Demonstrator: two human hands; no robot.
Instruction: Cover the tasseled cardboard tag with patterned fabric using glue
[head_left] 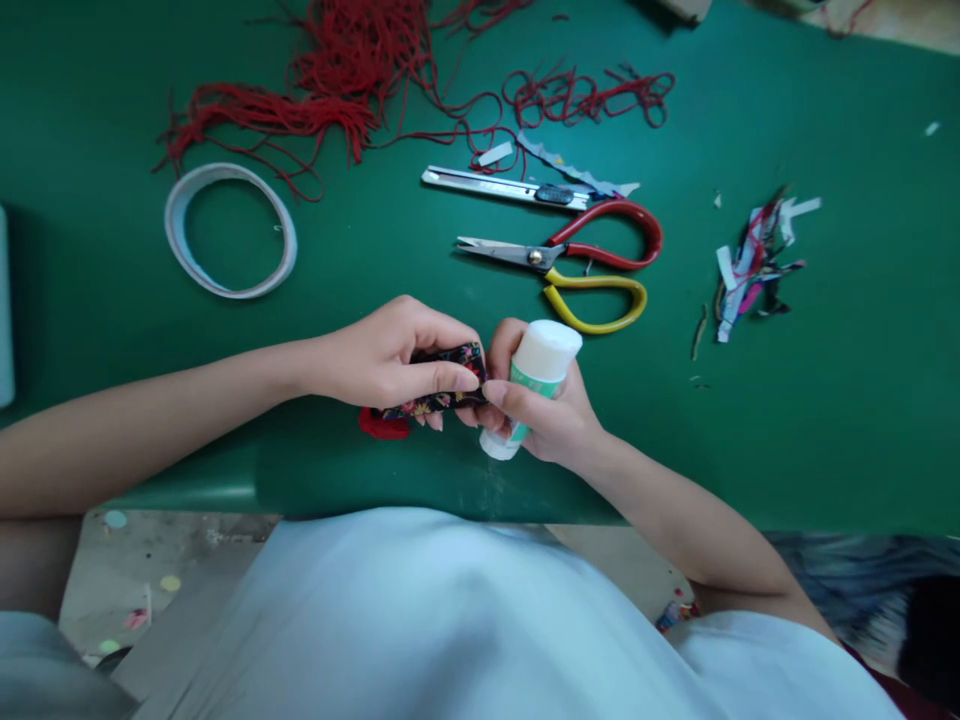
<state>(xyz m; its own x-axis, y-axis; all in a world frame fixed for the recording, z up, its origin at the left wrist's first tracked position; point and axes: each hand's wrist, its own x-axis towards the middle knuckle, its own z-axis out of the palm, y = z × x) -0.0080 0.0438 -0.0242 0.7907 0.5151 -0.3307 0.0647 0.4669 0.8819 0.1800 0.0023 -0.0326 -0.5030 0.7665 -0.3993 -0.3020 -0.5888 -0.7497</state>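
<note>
— Where are you looking from?

— You have one view only, from the camera on your head. It faces forward and steeply down, so the green table (825,400) fills the upper two thirds of the frame and your own white shirt (465,620) fills the bottom.

— How near is it?

— Close. Your left hand (382,355) and right hand (544,405) meet just below the centre of the frame, with both forearms running in from the lower corners. The table's near edge crosses the lower third, and a strip of floor (150,570) shows at lower left.
</note>
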